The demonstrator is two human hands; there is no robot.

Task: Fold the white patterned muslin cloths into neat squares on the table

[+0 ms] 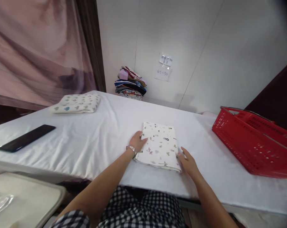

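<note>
Our grip is unclosed: left hand (pixel 137 142) and right hand (pixel 189 163) spread, we touch the cloth (pixel 159 145) at opposite sides, near the table (pixel 200 136) front edge.

A white cloth (pixel 159 147) with small scattered multicoloured prints is lying flat on the counter (pixel 105 136), folded into a layered rectangle, near the front edge.

The person wears black-and-white checked clothing (pixel 145 211) and a silvery bracelet (pixel 133 148).

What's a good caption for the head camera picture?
Left hand and right hand flank a folded cloth; basket at right.
</note>
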